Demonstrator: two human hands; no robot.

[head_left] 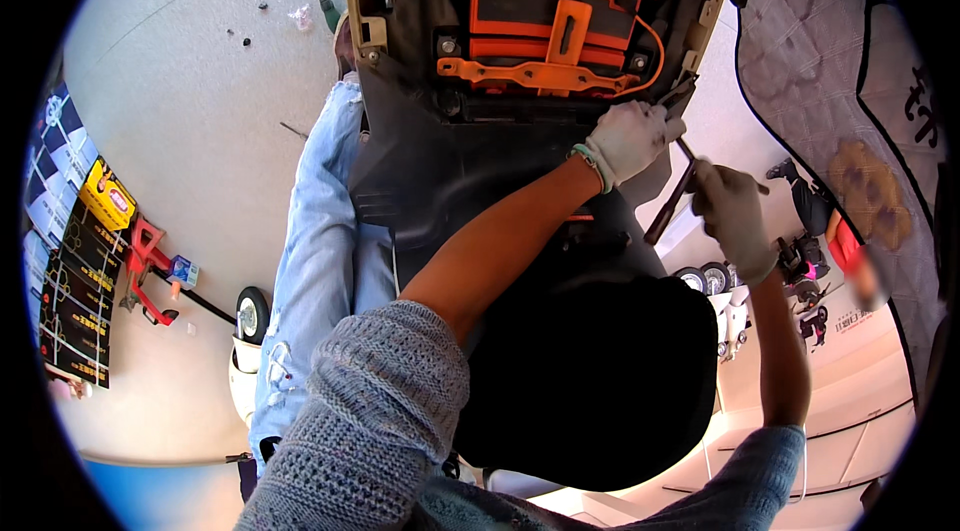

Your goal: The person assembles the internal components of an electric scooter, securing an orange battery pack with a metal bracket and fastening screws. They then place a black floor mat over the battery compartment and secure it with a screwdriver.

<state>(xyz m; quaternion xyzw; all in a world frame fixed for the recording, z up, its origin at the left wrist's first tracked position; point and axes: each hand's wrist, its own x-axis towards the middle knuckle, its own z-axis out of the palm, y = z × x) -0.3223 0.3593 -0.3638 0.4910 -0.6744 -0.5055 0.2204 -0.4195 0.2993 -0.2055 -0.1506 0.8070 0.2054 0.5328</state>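
Observation:
An electric scooter's battery bay lies before me, with red-and-black batteries [560,16] and an orange metal bracket [535,74] across its near side. My left hand [632,143], in a pale glove, is closed at the bay's near right corner, and what its fingers grip is hidden. Just right of it, my gloved right hand [735,216] is closed around a dark-handled hand tool [672,199] with a thin shaft reaching up toward the left hand. The tool's exact kind does not show. A dark plastic panel [450,176] slopes below the bay, under my left forearm.
A black seat-like shape [590,381] fills the lower middle. On the floor at left are a green-handled screwdriver [329,13] and small dark parts. Stacked boxes [80,281] and a red stand [146,256] are further left. Another person [850,256] is at right.

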